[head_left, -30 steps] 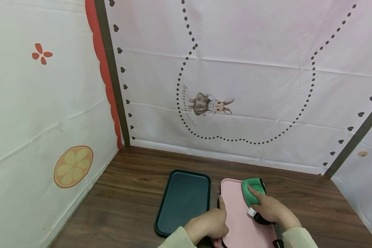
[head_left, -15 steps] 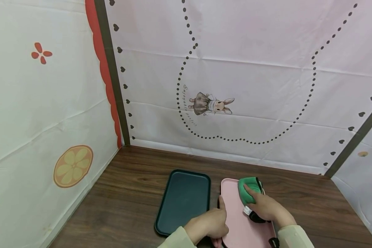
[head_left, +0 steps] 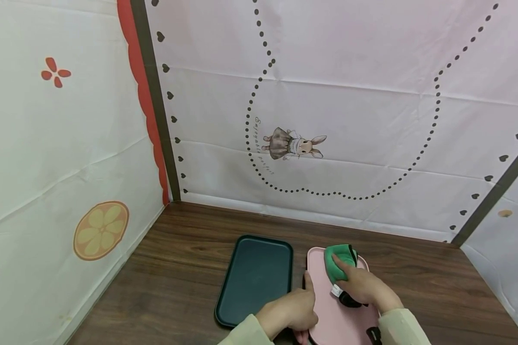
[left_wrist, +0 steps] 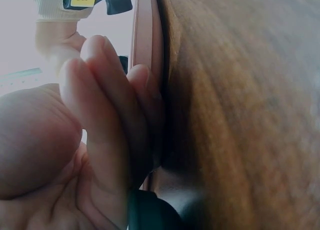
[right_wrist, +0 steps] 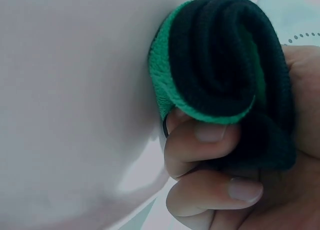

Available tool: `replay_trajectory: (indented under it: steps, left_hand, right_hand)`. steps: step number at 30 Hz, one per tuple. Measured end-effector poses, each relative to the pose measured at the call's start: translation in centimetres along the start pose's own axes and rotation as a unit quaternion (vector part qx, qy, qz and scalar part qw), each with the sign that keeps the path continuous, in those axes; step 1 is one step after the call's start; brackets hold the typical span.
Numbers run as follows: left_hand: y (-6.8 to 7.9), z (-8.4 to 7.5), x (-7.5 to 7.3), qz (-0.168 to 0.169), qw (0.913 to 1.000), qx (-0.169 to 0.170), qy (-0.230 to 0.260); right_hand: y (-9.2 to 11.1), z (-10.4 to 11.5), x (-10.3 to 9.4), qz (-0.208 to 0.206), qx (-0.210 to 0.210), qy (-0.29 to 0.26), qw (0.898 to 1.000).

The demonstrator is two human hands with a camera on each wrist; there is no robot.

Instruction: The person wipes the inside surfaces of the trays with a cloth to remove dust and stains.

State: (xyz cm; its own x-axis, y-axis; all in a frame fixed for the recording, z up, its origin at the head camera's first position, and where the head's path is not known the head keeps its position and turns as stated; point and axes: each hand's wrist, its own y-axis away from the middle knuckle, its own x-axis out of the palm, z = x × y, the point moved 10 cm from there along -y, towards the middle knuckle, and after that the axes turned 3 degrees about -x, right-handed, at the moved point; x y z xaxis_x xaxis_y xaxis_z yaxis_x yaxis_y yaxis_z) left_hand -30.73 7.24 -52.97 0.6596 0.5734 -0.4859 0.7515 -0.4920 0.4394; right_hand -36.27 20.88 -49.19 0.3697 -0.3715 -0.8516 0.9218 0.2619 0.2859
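A folded green cloth (head_left: 340,262) with black edging and a white tag lies against the upper part of the pink tray (head_left: 328,306). My right hand (head_left: 364,286) grips the cloth; its fingers curl round the rolled layers in the right wrist view, where the cloth (right_wrist: 210,55) touches the pale tray surface. At the tray's left rim is my left hand (head_left: 292,309), holding the edge with one finger stretched along it. In the left wrist view, the left hand's fingers (left_wrist: 107,105) bend beside the pink rim (left_wrist: 142,35). Part of the tray's near end is out of frame.
A dark green tray (head_left: 256,280) lies left of the pink one on the brown wooden table (head_left: 172,282). White printed sheets (head_left: 349,110) stand as walls behind and at both sides. A black strap (head_left: 374,334) sits by the right sleeve.
My right hand has slid the green cloth leftward across the top of the pink tray, baring its upper right corner. The left hand and both trays stay in place.
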Motion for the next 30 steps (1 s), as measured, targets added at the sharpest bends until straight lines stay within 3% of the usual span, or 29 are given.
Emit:
replay_trajectory:
  steps: [30]
  left_hand:
    - [-0.1,0.2,0.1,0.011,0.9999,0.007,0.006]
  right_hand:
    - [-1.3,2.5,1.1,0.023,-0.002,0.004,1.0]
